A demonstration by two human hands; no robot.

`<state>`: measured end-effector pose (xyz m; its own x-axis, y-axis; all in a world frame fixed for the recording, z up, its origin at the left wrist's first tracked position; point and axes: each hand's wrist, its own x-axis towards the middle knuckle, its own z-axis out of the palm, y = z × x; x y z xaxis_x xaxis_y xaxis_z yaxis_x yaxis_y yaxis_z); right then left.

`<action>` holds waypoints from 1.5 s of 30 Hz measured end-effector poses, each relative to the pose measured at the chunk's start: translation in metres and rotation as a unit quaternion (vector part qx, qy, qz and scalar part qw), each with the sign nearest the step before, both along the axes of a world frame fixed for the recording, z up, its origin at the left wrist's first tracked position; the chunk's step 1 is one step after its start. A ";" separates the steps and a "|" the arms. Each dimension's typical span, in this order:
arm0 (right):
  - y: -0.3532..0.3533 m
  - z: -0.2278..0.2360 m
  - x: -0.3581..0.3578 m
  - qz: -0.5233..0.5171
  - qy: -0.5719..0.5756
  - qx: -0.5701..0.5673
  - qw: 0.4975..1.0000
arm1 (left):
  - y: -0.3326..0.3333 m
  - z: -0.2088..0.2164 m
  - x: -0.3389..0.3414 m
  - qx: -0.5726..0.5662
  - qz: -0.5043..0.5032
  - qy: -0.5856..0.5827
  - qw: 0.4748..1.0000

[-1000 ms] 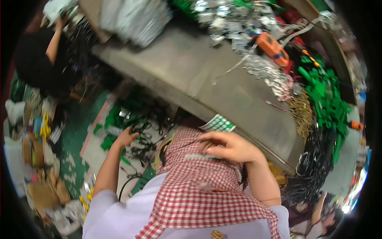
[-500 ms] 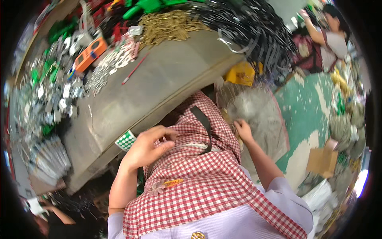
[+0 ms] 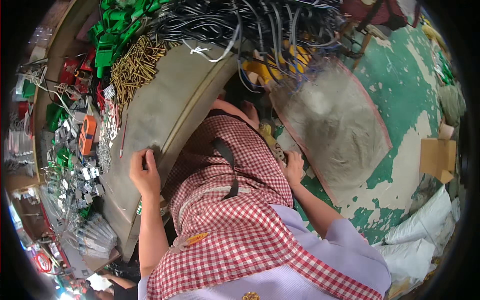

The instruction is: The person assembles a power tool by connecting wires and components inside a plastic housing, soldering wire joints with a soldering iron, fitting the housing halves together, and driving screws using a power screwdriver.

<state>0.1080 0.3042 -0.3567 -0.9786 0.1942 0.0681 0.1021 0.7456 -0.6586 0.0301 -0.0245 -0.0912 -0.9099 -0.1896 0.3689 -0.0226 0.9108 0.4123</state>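
My left hand (image 3: 145, 172) rests at the near edge of the grey metal table (image 3: 172, 82), with its fingers loosely curled and nothing visible in them. Down by my right hip, my right hand (image 3: 294, 169) has its fingers bent around the edge of something yellowish and patterned (image 3: 272, 142), perhaps a seat; my body hides most of it. A red-and-white checked apron (image 3: 235, 225) with a black strap (image 3: 227, 165) covers my lap. On the table to the left of my left hand lie a thin red pen-like stick (image 3: 123, 137) and an orange device (image 3: 87, 135).
Brass-coloured pins (image 3: 135, 70), green plastic parts (image 3: 107, 47) and black cables (image 3: 205, 25) are heaped on the table. Small metal parts (image 3: 75, 182) lie at left. A grey sack (image 3: 345, 130) covers some green floor (image 3: 395, 75). White sacks (image 3: 422, 225) and a cardboard box (image 3: 437, 157) stand right.
My left hand has moved left from above my lap to the table edge. My view has turned, and my right hand stays low by my hip.
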 end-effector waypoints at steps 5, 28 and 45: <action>0.004 -0.010 -0.001 0.011 -0.034 -0.027 0.999 | 0.000 0.005 0.003 0.000 0.016 0.000 1.000; -0.224 0.328 -0.194 0.696 -0.015 -0.048 0.717 | -0.045 -0.031 0.139 0.368 -0.103 -0.372 0.846; -0.408 0.424 -0.222 0.741 0.246 0.161 0.604 | -0.309 0.165 0.218 0.198 0.421 0.254 0.848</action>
<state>-0.1140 -0.1037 0.0676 0.0912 -0.9708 0.2219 -0.9833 -0.1231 -0.1340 0.2484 -0.3332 0.0737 -0.1329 -0.8938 0.4284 -0.3252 0.4476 0.8330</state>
